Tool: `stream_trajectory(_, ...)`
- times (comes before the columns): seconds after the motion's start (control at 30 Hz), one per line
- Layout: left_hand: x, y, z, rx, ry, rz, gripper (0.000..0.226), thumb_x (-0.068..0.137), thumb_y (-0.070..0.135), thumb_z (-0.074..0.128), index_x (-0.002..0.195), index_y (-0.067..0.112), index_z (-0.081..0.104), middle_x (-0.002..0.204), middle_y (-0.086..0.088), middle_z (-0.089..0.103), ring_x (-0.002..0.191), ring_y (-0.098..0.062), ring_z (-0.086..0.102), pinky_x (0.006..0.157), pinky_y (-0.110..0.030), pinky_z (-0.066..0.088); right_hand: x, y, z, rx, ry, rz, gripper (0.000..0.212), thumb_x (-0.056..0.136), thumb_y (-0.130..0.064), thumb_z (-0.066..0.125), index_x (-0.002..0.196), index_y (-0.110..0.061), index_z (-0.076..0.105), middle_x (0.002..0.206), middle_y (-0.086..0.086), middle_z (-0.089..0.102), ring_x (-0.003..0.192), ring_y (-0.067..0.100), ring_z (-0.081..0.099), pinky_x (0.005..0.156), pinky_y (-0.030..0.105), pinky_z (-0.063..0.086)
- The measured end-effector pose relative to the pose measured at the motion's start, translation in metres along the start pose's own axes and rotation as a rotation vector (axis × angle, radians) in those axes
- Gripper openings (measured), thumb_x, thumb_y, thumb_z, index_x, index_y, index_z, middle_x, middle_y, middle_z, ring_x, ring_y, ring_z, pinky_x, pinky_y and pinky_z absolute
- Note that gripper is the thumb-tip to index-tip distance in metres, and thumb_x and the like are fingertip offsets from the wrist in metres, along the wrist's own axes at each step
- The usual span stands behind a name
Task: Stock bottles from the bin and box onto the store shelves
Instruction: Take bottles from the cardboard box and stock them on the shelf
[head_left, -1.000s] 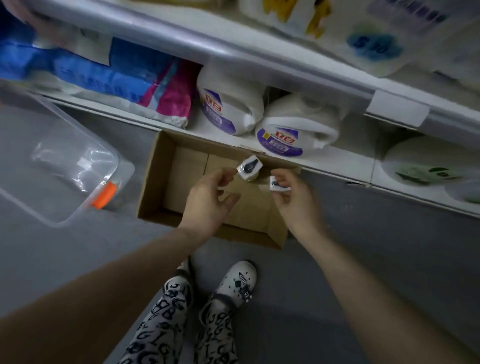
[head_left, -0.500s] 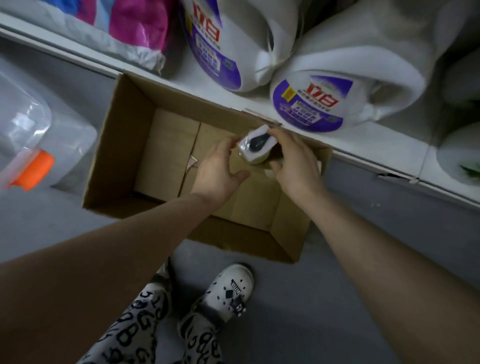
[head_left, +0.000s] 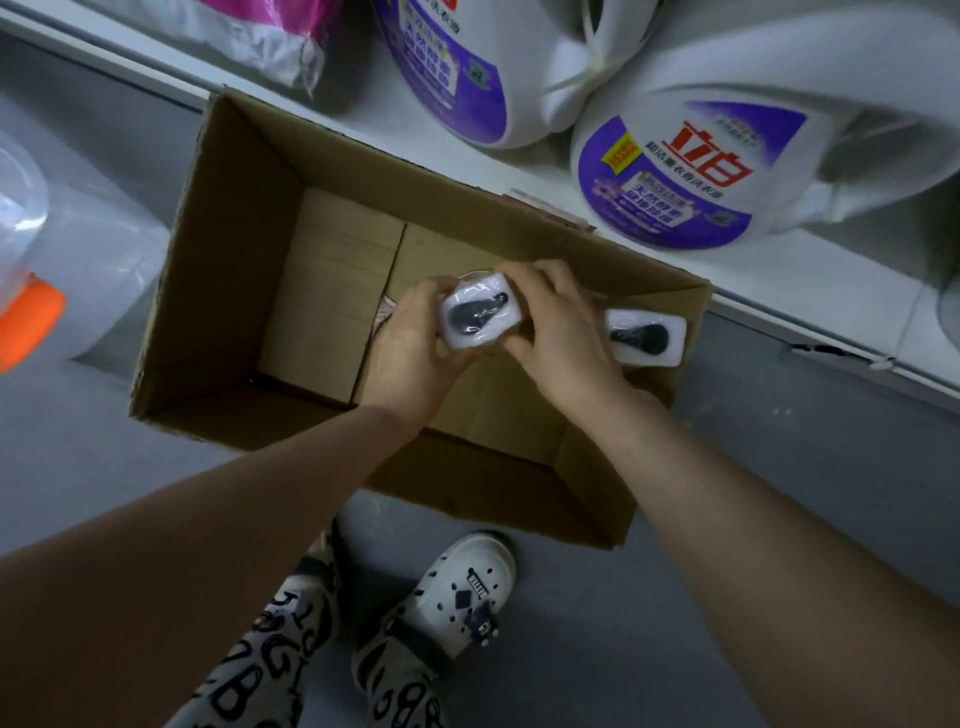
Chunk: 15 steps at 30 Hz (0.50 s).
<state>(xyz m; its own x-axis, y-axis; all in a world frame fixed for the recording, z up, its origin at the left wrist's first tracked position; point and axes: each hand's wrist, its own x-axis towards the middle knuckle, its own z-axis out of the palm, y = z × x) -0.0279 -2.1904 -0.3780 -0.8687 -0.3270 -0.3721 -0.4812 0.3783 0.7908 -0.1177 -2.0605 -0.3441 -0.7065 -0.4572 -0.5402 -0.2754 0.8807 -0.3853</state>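
two hands meet over an open cardboard box (head_left: 228, 260) on the floor: left hand (head_left: 410, 353) & right hand (head_left: 561, 338) both curl fingers and thumbs round one small white-topped bottle (head_left: 480, 317), held inside the box. a 2nd bottle (head_left: 644, 338) sits at the box's right corner, just beside the right hand, below a shelf (head_left: 779, 280) w/ detergent jugs (head_left: 691, 171).

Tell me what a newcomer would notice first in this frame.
Both hands meet at the centre: the left hand and right hand grip a small white pack with a dark shape on top, over the open cardboard box on the floor. A second pack shows just beyond the right hand, at the box's right end. Above, big white detergent jugs with purple labels sit on the low shelf.
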Motion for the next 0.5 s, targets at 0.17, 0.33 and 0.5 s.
stream_trajectory(0.17,0.001,-0.01,-0.019,-0.003,-0.034,-0.018,0.049,0.079,0.02,0.079,0.123,0.016,0.057,0.112,0.005,0.063,0.097,-0.004,0.06,0.084,-0.022,0.053,0.008,-0.005,0.008,0.221,-0.143,-0.038,0.062,0.089,-0.017,0.07,0.141,-0.033,0.039,0.148,-0.005,0.041,0.136,0.018,0.039,0.104,0.039,0.04)
stream_trajectory(0.33,-0.004,0.002,-0.039,-0.032,-0.142,-0.017,0.052,0.08,0.023,0.079,0.126,0.02,0.055,0.118,0.008,0.064,0.106,-0.003,0.061,0.092,-0.029,0.055,-0.006,-0.006,0.003,0.501,-0.193,0.097,0.053,0.089,-0.025,0.07,0.133,-0.041,0.044,0.132,-0.015,0.054,0.125,0.011,0.048,0.098,0.037,0.042)
stream_trajectory(0.5,-0.016,0.026,-0.072,-0.152,-0.306,-0.107,0.058,0.081,0.03,0.076,0.134,0.025,0.053,0.124,0.01,0.062,0.114,-0.004,0.059,0.101,-0.036,0.052,-0.036,-0.015,-0.018,0.703,-0.239,0.188,0.05,0.07,-0.053,0.076,0.114,-0.057,0.054,0.127,-0.019,0.061,0.122,0.008,0.056,0.103,0.051,0.047)
